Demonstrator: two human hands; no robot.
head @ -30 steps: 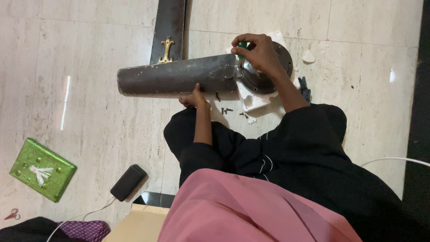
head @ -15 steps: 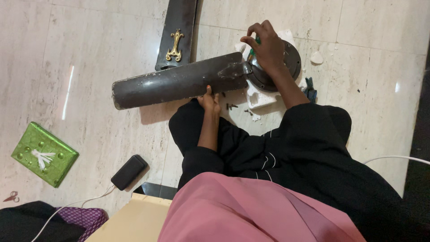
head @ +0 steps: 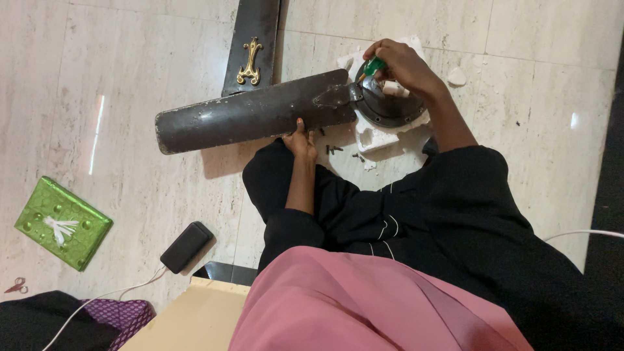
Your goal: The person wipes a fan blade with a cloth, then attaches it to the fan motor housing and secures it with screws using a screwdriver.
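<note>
A dark grey fan blade point(head: 247, 116) lies across the marble floor, joined at its right end to a round dark fan motor point(head: 390, 104) that rests on white foam point(head: 374, 138). My right hand point(head: 406, 65) is closed around a green-handled screwdriver point(head: 372, 66), its tip at the joint between blade and motor. My left hand point(head: 301, 140) grips the near edge of the blade from below. A few loose screws point(head: 335, 150) lie on the floor between the blade and my knee.
A second dark blade with a gold ornament point(head: 251, 45) lies behind. A green gift box point(head: 62, 224), a black power bank point(head: 186, 247) with white cable, small scissors point(head: 16, 286), foam crumbs point(head: 457, 77) and a white cable point(head: 585, 234) lie about.
My right hand has tilted and shifted slightly right over the motor, showing more of the green handle. The blade's far end has swung a little toward the left. My left hand stays on the blade edge.
</note>
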